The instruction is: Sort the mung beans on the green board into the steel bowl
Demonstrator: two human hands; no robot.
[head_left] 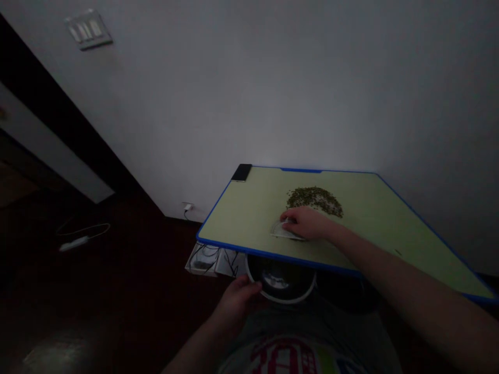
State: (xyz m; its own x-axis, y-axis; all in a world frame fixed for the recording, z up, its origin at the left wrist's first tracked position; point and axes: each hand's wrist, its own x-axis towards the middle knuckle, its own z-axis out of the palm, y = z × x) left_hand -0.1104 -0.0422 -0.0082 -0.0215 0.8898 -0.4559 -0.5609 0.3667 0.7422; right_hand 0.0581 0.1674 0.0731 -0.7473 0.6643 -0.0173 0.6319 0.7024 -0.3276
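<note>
My right hand (310,222) is closed on a clear protractor (280,230), its straight edge low against the pale yellow tabletop (249,208) and facing the near edge. Just beyond that hand lies a loose, curved spread of small greenish-brown grains (312,196), too small to name surely. My left hand (238,295) grips the left rim of a dark bowl with a light rim (290,301), thumb over the edge. The bowl sits below the table's near edge, which hides its far side. A shiny reflection shows inside it.
A dark flat device (241,172) rests on the table's back left corner. A small dark sliver (398,252) lies to the right. Under the table are white boxes with cables (205,258). A charger (188,207) is plugged into the wall; a power strip (74,243) lies on the floor.
</note>
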